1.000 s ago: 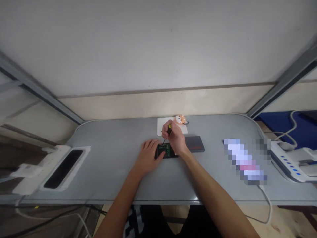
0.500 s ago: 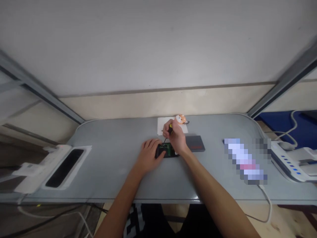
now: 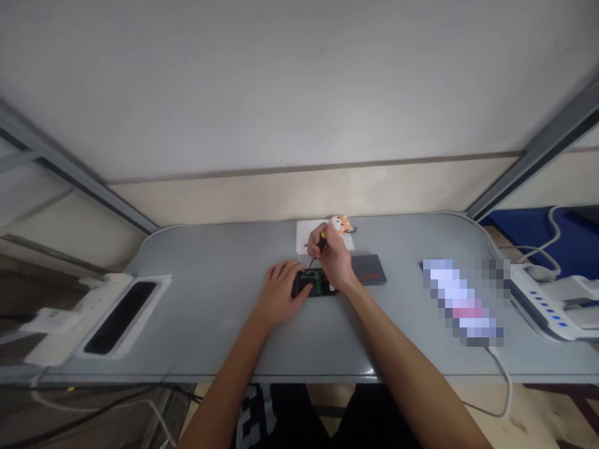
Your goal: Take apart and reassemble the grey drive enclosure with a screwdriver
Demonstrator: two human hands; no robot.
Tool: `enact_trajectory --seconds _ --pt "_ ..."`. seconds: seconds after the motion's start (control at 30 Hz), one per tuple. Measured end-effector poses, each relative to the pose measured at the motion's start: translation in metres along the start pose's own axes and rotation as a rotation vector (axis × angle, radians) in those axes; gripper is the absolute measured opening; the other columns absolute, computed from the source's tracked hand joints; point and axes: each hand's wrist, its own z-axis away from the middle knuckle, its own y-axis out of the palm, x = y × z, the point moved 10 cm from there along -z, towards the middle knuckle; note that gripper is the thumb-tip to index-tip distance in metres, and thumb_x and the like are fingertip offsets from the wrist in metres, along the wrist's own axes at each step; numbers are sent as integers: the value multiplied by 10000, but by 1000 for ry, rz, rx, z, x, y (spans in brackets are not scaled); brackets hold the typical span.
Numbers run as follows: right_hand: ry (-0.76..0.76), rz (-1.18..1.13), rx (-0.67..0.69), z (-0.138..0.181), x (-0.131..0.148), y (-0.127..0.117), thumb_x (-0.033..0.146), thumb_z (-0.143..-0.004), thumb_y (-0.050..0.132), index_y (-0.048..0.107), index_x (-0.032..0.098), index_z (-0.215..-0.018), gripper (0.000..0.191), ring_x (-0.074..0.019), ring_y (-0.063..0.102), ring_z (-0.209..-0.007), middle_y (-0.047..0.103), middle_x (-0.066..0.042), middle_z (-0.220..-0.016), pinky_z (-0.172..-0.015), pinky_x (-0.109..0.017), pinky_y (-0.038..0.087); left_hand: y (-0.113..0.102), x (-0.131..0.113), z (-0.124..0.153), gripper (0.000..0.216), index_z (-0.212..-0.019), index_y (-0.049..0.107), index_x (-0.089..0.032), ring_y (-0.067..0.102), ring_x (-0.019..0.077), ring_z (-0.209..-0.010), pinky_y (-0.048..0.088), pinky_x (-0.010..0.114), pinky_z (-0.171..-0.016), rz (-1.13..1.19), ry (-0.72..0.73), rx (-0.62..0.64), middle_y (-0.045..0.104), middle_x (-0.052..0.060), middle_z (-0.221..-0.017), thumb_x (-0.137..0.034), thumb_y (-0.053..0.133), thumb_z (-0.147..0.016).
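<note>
Right hand grips 1 screwdriver (yellow-ended) over circuit board.

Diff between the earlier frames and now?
Very little: the right hand and the dark, yellow-ended tool it holds look shifted slightly right. Nothing taken up or let go. Left hand still on the black device with the green board; dark grey box and fox-faced item unmoved.

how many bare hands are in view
2: the left hand rests on a black rectangular device showing a green circuit board; the right hand grips a thin-shafted, yellow-and-black tool over that board. No others show.
</note>
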Motion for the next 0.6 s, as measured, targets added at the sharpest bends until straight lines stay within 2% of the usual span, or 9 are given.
enact_trajectory --seconds 0.6 --pt "-18 -73 33 1 -1 5 603 -957 602 543 213 -742 449 -130 347 -589 393 22 -668 -595 -306 244 0 1 0 302 -1242 573 -231 561 301 -1246 389 474 -1065 0 -6 -11 676 77 -1290 -317 657 -965"
